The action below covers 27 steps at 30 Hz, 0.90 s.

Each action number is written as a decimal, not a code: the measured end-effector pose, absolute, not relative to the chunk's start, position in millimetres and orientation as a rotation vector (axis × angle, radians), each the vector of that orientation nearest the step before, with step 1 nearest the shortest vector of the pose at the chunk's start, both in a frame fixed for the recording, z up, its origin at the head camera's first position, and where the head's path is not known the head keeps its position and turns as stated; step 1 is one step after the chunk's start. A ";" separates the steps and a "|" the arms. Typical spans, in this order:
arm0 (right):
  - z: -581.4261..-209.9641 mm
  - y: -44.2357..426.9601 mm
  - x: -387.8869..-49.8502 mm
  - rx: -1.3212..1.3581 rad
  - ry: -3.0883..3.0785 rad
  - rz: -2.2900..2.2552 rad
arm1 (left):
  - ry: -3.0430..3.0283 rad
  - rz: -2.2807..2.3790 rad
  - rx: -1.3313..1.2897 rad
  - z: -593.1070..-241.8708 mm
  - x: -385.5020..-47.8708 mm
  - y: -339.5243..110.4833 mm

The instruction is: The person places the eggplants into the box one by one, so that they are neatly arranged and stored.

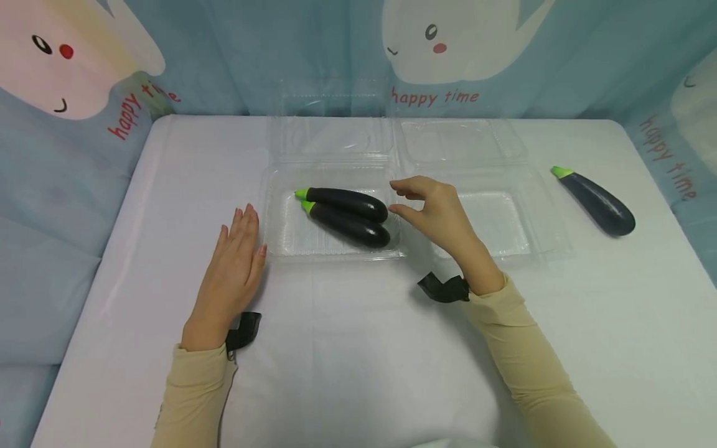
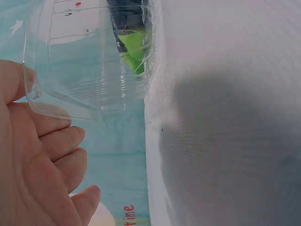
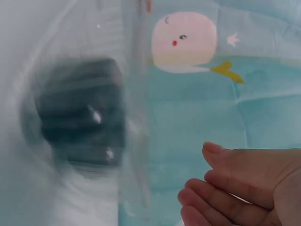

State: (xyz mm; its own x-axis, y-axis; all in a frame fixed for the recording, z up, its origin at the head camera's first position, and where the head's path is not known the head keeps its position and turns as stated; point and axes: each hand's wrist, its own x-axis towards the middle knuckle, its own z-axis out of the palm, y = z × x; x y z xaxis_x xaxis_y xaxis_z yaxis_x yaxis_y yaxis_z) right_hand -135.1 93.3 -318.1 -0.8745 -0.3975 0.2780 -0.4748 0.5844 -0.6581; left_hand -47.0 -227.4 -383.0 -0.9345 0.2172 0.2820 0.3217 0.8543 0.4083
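Two dark eggplants with green stem ends, an upper eggplant (image 1: 336, 200) and a lower eggplant (image 1: 350, 229), lie side by side in the left transparent plastic container (image 1: 284, 233). My left hand (image 1: 231, 274) is at that container's left edge with its fingers extended; in the left wrist view the thumb meets or overlaps the plastic rim (image 2: 51, 112), and contact is hard to tell. Just past the container's right edge, my right hand (image 1: 442, 214) holds nothing. Its thumb and fingers are bent with a gap between them, near the eggplants' rounded ends.
Under the right forearm side sits a second transparent container (image 1: 523, 218), its lid (image 1: 459, 140) raised at the back. A third eggplant (image 1: 602, 205) lies on the white table (image 1: 358, 348) at the right. A blue printed curtain (image 1: 313, 50) hangs behind.
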 end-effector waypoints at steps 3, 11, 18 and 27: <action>-311.1 103.0 -137.6 0.715 -2.714 1.211 | -2.801 -0.676 -0.414 -382.9 -46.7 -227.5; -292.4 127.8 -152.7 0.632 -2.790 1.217 | -2.814 -0.687 -0.415 -381.6 -45.5 -227.6; -285.4 141.1 -184.2 0.541 -2.835 1.240 | -2.810 -0.691 -0.415 -381.1 -44.9 -228.4; -300.0 138.2 -228.2 0.428 -2.900 1.411 | -2.823 -0.681 -0.407 -383.3 -43.7 -229.6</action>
State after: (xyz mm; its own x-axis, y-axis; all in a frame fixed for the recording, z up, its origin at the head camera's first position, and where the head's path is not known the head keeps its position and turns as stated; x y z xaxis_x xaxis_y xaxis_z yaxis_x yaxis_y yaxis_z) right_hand -228.2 138.2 -300.0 -0.9592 -0.2825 0.0143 -0.1856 0.5906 -0.7854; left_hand -43.7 -229.6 -383.3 -0.9400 0.2163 0.2637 0.3127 0.8551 0.4135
